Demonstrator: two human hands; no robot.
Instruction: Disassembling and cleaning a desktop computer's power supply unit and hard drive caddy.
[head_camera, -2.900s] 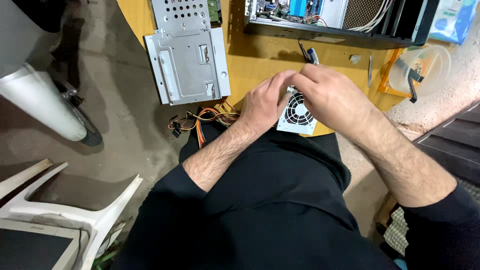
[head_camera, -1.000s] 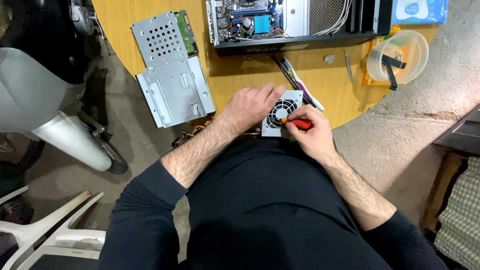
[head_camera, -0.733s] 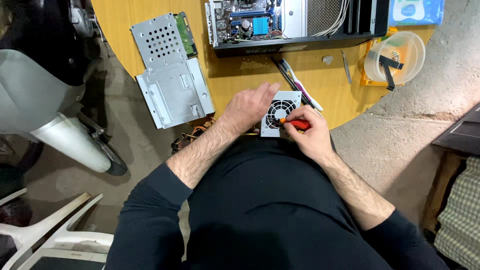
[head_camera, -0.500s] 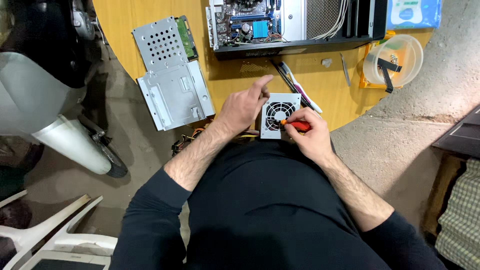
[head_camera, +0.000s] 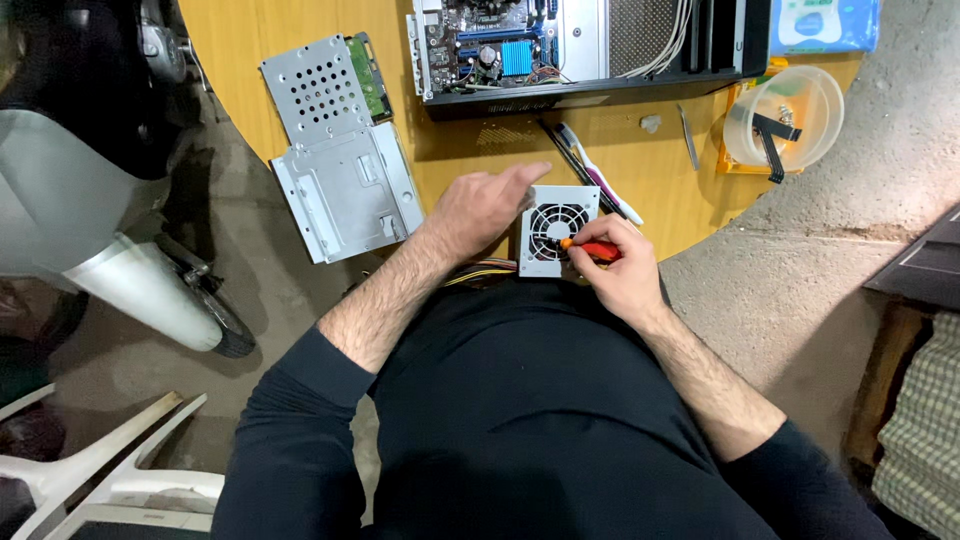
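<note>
Person seated at a round wooden worktop (head_camera: 250, 50), looking down. Power supply unit (head_camera: 556, 231), grey box with round fan grille, sits at the near worktop edge just in front of the torso, coloured wires (head_camera: 482, 272) trailing off its left side. Right hand (head_camera: 618, 272) clenched round an orange-handled screwdriver (head_camera: 588, 248), tip at the fan grille's right edge. Left hand (head_camera: 487, 205) loose, nothing held, fingers stretched toward the unit's top left corner, touching or just beside it, can't tell. Grey metal drive bracket (head_camera: 340, 170) lies left. Open computer case (head_camera: 590, 45) stands behind. Clear plastic tub (head_camera: 790, 115) far right.
</note>
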